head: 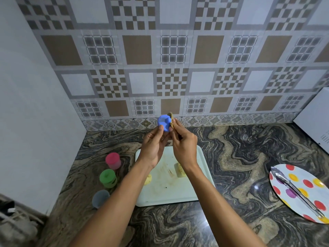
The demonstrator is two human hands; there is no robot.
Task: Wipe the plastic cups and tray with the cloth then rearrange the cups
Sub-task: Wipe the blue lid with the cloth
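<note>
Blue cup (164,123): raised beyond the tray's (178,192) 12 o'clock edge, pinched by left hand (154,146).
Cloth (171,120): cup's 3 o'clock, seemingly touching; gripped by right hand (184,146).
Pink cup (113,160), green cup (107,178), grey cup (100,197): tray's 9 o'clock.

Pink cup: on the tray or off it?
Off the tray. The pink cup stands on the counter, left of the tray, clear of its edge, with the green cup next to it.

Matt blue plastic cup (164,123), tan cloth (172,120), glossy veined stone counter (236,154), shiny metal tongs (295,190), smooth stained pale plastic tray (170,196), glossy patterned wall tiles (170,50)
</note>
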